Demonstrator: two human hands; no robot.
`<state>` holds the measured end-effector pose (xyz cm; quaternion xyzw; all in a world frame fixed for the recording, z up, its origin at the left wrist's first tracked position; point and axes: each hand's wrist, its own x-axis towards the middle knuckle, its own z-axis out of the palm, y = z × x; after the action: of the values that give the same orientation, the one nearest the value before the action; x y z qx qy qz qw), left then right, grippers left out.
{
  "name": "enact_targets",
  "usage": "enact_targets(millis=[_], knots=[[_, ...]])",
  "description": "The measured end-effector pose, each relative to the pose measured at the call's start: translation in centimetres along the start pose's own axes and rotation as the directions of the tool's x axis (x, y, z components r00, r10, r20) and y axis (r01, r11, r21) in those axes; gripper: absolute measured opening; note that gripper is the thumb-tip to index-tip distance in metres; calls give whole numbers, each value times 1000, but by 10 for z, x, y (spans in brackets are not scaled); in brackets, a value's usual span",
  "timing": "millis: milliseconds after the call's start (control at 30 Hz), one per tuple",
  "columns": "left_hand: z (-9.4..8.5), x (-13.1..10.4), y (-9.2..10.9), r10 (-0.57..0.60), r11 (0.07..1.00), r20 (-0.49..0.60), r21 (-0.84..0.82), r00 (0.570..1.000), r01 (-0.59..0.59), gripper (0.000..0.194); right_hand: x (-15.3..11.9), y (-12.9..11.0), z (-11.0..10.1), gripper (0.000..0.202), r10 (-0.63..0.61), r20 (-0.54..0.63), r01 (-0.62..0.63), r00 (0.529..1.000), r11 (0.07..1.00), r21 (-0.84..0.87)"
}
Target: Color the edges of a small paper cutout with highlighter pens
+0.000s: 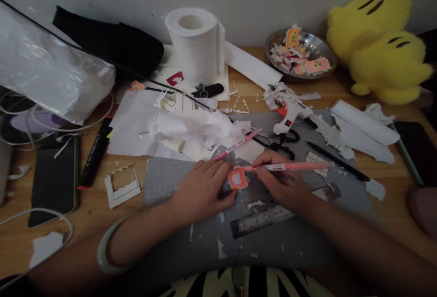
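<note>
My left hand (210,188) is closed on the left edge of a small paper piece (238,178), coloured orange round its border with a white middle. In my right hand (278,181) is an orange marker (293,166), lying nearly level, its tip at the top edge of the paper piece. Just beyond the left fingers lies a pink marker (235,146). Under both hands spreads a grey cutting mat (170,242). A metal ruler (262,219) rests on the mat below my right hand.
Behind the hands lie crumpled white paper (201,126), black-handled scissors (283,142) and a white glue gun (290,117). Further back stand a paper roll (196,51) and a metal bowl (300,72) holding coloured paper pieces. Phones (53,178) lie at both sides; yellow plush toys (378,51) sit back right.
</note>
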<state>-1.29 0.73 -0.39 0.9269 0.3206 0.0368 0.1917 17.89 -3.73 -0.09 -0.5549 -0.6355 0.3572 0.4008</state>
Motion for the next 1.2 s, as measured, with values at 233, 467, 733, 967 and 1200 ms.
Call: enact_targets(millis=[233,467,733,967,1200], knots=[[0,2,0,9,1000,-8,-4,1000,-9,33,-3,7,3,19,-92,5,92,996,992,-89],[-2,1,0,12,1000,-2,-14,1000,-12,30,1,4,5,15,-100,149,125,984,977,-172],[1,0,-1,24,997,-32,-78,999,-26,35,1,3,5,10,-230,265,289,936,934,-211],[1,1,-1,34,992,-56,-116,998,-41,34,-2,5,5,8,-287,286,356,914,905,-232],[1,1,-1,29,993,-27,-111,999,-32,35,-5,8,6,16,-292,223,327,930,935,-140]])
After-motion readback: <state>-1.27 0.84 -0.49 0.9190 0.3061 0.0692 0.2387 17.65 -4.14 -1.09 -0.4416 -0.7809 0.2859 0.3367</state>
